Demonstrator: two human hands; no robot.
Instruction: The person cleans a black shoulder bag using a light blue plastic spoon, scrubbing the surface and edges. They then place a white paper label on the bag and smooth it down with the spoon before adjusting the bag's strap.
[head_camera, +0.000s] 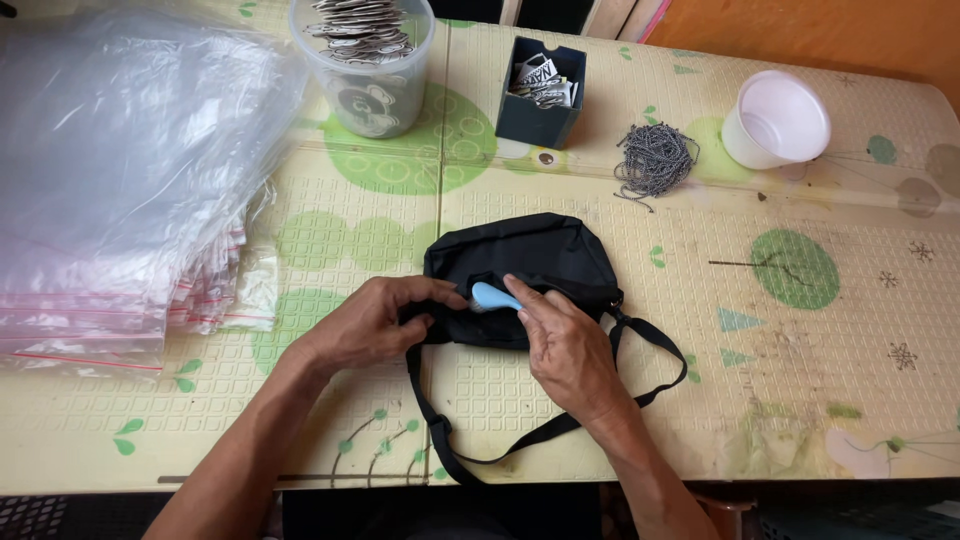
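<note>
A small black fabric bag (530, 255) with a long strap (560, 425) lies in the middle of a patterned mat. My left hand (375, 320) grips the bag's near left edge, thumb at the pocket opening. My right hand (565, 345) holds a small light-blue rounded object (492, 296) with its fingertips at that opening. Part of the blue object is hidden by the bag's fabric.
A thick stack of clear zip bags (120, 170) fills the left side. At the back stand a clear tub of flat printed pieces (368, 60), a dark blue box of tags (540, 92), a pile of ball chains (655, 158) and a white cup (775, 120).
</note>
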